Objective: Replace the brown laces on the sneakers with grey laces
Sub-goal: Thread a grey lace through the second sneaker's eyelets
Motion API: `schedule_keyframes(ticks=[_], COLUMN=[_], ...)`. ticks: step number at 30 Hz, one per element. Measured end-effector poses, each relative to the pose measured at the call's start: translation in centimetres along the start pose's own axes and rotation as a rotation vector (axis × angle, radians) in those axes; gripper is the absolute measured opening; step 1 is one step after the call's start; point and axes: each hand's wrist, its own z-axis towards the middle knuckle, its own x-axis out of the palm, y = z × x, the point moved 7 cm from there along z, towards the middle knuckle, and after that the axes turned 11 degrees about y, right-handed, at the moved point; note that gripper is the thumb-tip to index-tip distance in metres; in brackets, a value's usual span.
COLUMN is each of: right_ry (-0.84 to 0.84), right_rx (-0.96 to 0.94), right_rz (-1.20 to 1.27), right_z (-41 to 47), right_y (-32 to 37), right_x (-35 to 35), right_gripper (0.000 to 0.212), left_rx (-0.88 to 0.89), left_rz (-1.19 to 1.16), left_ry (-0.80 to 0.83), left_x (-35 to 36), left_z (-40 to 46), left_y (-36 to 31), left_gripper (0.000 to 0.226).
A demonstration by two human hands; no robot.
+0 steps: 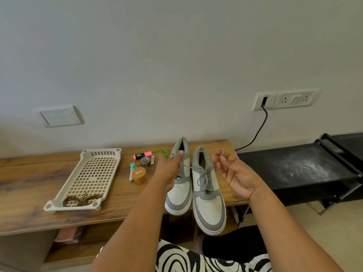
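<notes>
Two grey-and-white sneakers stand side by side on the wooden table (39,179), toes toward me. The right sneaker (209,209) is threaded with a grey lace (204,176). The left sneaker (179,195) is partly hidden under my left hand (169,169), so its lacing is hard to see. One strand of the grey lace runs taut leftward under my left hand, which appears to hold it. My right hand (232,171) is raised palm-up beside the right sneaker, fingers curled, with the other lace end looped round a fingertip. The brown laces (82,200) lie bunched in the near end of a cream perforated tray (92,173).
Between the tray and the sneakers sit a pink highlighter (142,155), a tape roll (145,161), an amber jar (139,175), a teal-capped marker (132,169) and a green object (162,152). A black shoe rack (294,169) stands to the right. A black cable (259,130) hangs from the wall socket.
</notes>
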Motion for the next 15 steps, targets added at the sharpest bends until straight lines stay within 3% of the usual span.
schedule_keyframes(ticks=[4, 5, 7, 10, 12, 15], right_ry=[-0.167, -0.227, -0.342, -0.424, -0.394, -0.329], right_rx=[-0.091, -0.092, -0.113, -0.125, -0.120, -0.110], right_rz=[-0.157, -0.257, -0.495, -0.987, -1.208, -1.323], right_z=[1.8, 2.1, 2.5, 3.0, 3.4, 3.7], right_y=[-0.3, -0.4, -0.1, 0.8, 0.9, 0.6], right_x=[-1.4, -2.0, -3.2, -3.8, -3.4, -2.9], right_gripper=[0.020, 0.018, 0.017, 0.012, 0.011, 0.015], left_rx=[0.138, 0.206, 0.377, 0.470, 0.475, 0.459], left_rz=[0.693, 0.862, 1.104, 1.210, 1.262, 1.263], left_ry=[0.069, 0.049, 0.022, 0.069, 0.097, 0.113], left_x=[1.4, 1.8, 3.0, 4.9, 5.7, 5.8], left_z=[0.7, 0.8, 0.7, 0.4, 0.6, 1.4], left_y=[-0.6, -0.9, -1.1, -0.1, 0.8, 1.8], left_gripper=[0.102, 0.094, 0.057, 0.022, 0.020, 0.021])
